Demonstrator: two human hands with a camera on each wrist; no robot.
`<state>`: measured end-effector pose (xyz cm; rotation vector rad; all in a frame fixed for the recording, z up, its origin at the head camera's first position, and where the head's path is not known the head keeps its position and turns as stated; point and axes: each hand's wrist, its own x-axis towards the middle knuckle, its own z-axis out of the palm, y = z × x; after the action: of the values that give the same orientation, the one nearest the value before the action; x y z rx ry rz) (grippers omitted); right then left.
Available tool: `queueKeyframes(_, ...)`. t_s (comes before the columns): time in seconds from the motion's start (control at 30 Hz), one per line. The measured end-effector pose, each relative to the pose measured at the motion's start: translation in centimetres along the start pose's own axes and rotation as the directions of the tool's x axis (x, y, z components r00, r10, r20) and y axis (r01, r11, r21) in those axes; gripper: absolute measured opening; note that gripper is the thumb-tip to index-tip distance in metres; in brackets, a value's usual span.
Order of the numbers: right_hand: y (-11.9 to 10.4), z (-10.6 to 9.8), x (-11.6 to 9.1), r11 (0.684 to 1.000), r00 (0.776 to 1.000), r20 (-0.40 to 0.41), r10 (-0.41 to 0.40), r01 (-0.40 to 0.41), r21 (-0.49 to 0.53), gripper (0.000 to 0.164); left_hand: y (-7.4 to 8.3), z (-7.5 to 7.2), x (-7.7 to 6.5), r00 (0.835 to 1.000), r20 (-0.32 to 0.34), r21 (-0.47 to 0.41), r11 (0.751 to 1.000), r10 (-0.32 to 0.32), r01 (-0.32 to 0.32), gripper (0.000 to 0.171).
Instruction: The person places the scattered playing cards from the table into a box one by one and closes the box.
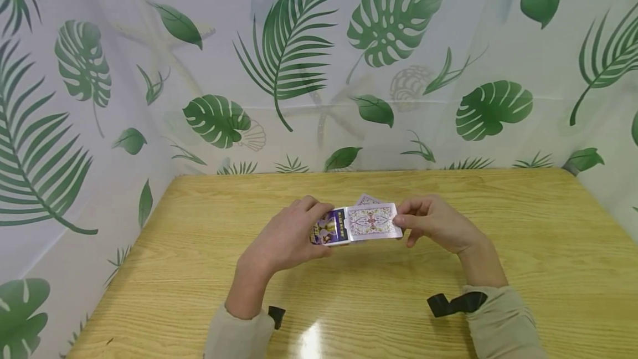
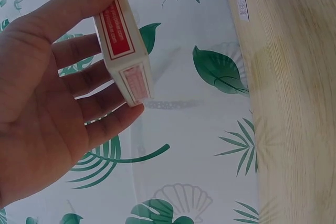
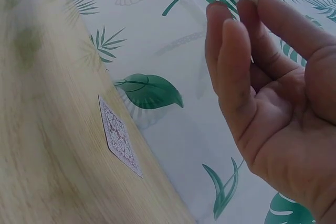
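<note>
My left hand [image 1: 286, 236] grips a small playing-card box [image 1: 335, 227] above the table, its printed purple face showing in the head view. In the left wrist view the box's white edge with a red label [image 2: 119, 35] shows, thumb on one side and fingers on the other. A playing card [image 1: 371, 220] with a patterned back sticks out of the box's right end. Its far edge is pinched between thumb and fingers of my right hand [image 1: 441, 225]. Whether more cards lie behind it, I cannot tell. Another patterned card [image 3: 119, 139] lies on the table, partly hidden in the head view.
The wooden table [image 1: 199, 270] runs back to a white cloth backdrop [image 1: 309, 143] with green leaf prints. Black straps [image 1: 456, 304] sit at both beige sleeves [image 1: 503, 320].
</note>
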<state>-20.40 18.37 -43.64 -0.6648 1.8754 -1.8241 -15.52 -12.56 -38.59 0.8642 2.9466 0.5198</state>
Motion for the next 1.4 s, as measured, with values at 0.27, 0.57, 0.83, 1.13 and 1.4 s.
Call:
queueKeyframes(0.27,-0.16,0.17,-0.04,0.999,1.0,-0.016,0.008,-0.009,-0.041,0.011,0.0,-0.05,-0.1,1.0,-0.003,0.0,1.0,0.006,-0.006,0.073)
queueKeyframes(0.57,-0.13,0.31,0.1,0.999,1.0,-0.011,0.009,-0.009,-0.05,0.01,-0.01,-0.04,-0.12,1.0,-0.006,0.016,1.0,0.008,-0.008,0.074)
queueKeyframes(0.83,0.04,0.44,0.27,0.998,1.0,-0.011,0.012,-0.013,-0.057,0.009,0.01,-0.06,-0.17,1.0,-0.012,0.027,1.0,0.003,-0.003,0.074)
queueKeyframes(1.13,0.23,0.52,0.45,0.997,0.999,-0.016,0.034,-0.035,-0.071,0.008,0.1,-0.01,-0.1,1.0,-0.007,0.025,1.0,0.006,-0.006,0.074)
queueKeyframes(1.4,0.25,0.6,0.53,0.997,0.999,-0.014,0.037,-0.038,-0.072,0.009,0.22,-0.03,-0.08,1.0,-0.002,0.025,1.0,0.01,-0.01,0.073)
